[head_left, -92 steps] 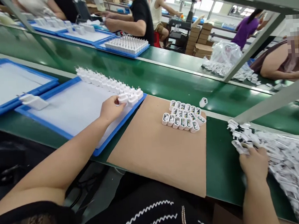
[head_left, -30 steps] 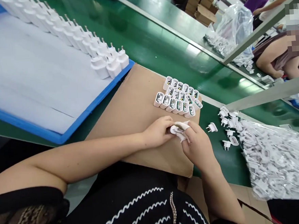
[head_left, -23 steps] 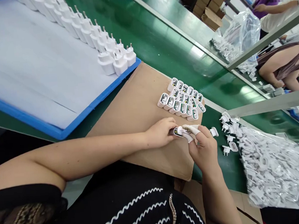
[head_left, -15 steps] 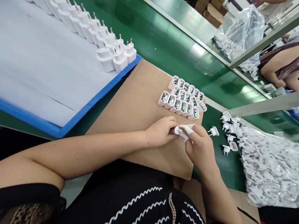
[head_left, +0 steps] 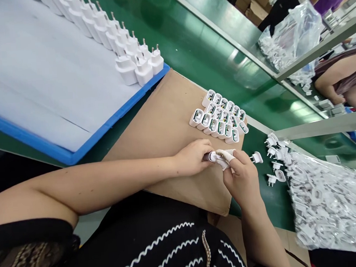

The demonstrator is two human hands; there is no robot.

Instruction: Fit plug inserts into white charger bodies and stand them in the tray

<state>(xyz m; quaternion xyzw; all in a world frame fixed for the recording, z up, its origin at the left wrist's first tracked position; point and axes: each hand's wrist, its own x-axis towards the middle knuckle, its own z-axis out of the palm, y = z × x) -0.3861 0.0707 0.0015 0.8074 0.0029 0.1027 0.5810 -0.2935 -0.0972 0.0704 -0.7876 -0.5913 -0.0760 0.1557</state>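
Note:
My left hand (head_left: 193, 157) is closed around a charger housing (head_left: 209, 157), whose end faces my right hand. My right hand (head_left: 242, 175) has white coverings on its fingertips and pinches a small white plastic part (head_left: 218, 160) against that end. The fingers hide most of this part, so its exact shape cannot be made out. Just beyond the hands, several open white charger housings (head_left: 213, 125) stand in rows on a brown cardboard sheet (head_left: 153, 127), circuit boards showing inside. Right of my right hand lies a loose white two-pin plug cap (head_left: 257, 157).
A blue-edged tray (head_left: 76, 157) at left carries rows of white chargers (head_left: 126, 68), pins up. More plug caps (head_left: 276, 166) lie beside a full clear bag (head_left: 332, 204) at right. A metal frame bar (head_left: 320, 126) crosses the right side; co-workers sit beyond it.
Both hands stay together at the same spot, with the right hand shifted very slightly right. The camera view has moved a little. In the background, a co-worker's position has changed.

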